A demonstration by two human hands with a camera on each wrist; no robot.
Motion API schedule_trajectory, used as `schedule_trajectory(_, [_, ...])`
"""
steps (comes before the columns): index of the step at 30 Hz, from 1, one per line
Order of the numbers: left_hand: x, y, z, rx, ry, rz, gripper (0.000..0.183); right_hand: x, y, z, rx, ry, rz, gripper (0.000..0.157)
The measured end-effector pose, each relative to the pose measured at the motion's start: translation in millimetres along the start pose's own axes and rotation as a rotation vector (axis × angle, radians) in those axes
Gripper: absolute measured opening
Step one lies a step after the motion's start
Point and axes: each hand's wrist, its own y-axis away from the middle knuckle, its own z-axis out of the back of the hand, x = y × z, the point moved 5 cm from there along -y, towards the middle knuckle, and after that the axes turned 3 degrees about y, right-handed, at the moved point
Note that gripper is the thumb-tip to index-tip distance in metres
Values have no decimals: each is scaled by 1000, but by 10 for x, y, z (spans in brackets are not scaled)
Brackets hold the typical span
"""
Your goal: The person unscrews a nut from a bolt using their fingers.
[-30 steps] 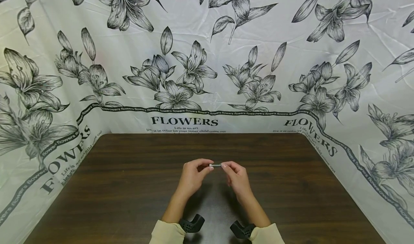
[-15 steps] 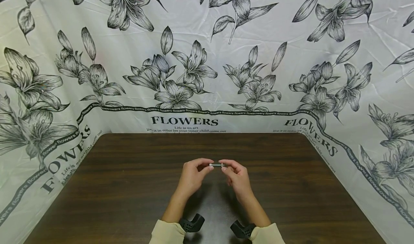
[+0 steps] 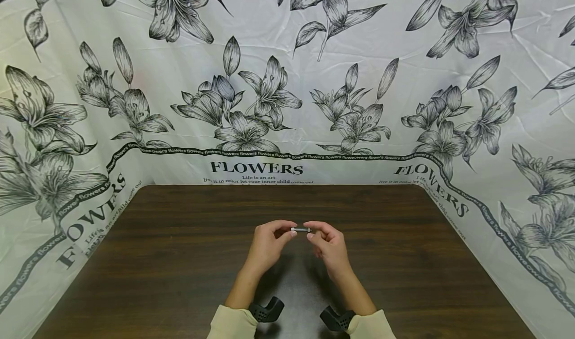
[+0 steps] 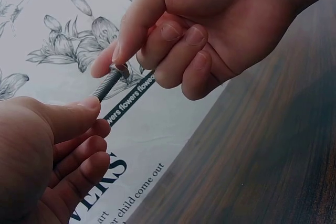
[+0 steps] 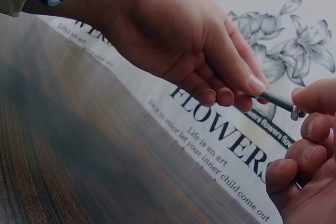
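Note:
Above the middle of the table in the head view, my left hand [image 3: 267, 244] pinches one end of a metal bolt [image 3: 299, 229] between thumb and index finger. That end is hidden by the fingertips. The threaded shank lies roughly level, pointing at my right hand [image 3: 331, 249]. A hex nut [image 4: 121, 70] sits on the bolt's far end in the left wrist view. My right thumb and index finger are right at this nut, one on either side. In the right wrist view, the bare thread [image 5: 275, 99] shows between both hands, and the other right fingers curl in below.
Both hands are over a dark wood-grain table [image 3: 179, 269]. A white cloth [image 3: 341, 79] printed with flowers and lettering hangs behind it and along both sides. Each wrist wears a black camera mount [image 3: 267, 310], just past a pale sleeve [image 3: 232, 323].
The right thumb and index finger have parted slightly and shifted around the nut, which now shows more. The left hand and the bolt stay in place.

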Motion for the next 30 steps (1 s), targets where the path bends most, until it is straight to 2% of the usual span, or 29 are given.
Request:
schedule_trajectory(4, [-9,2,4,-1,1,-5,12,17,-5,-10,8,-11,33,25])
schedule_trajectory(7, [-13,1,5,1,-3,-8,12,13,-6,-4,-5,-20,24,28])
schedule_trajectory(13, [-11,2,-1,7,-8,-17,12,-26,-1,37,-63,-33,-37,30])
schedule_trajectory(20, [-17,4,-8,13,-7,-31,11,193,22,-32,-57,30,-152,26])
schedule_trajectory(26, [-15,-5,-8,12,-9,-22,12,159,21,-20,-71,22,-185,26])
schedule_trajectory(30, [-15,-2,-10,18,-8,-21,13,160,24,-21,-79,19,-199,20])
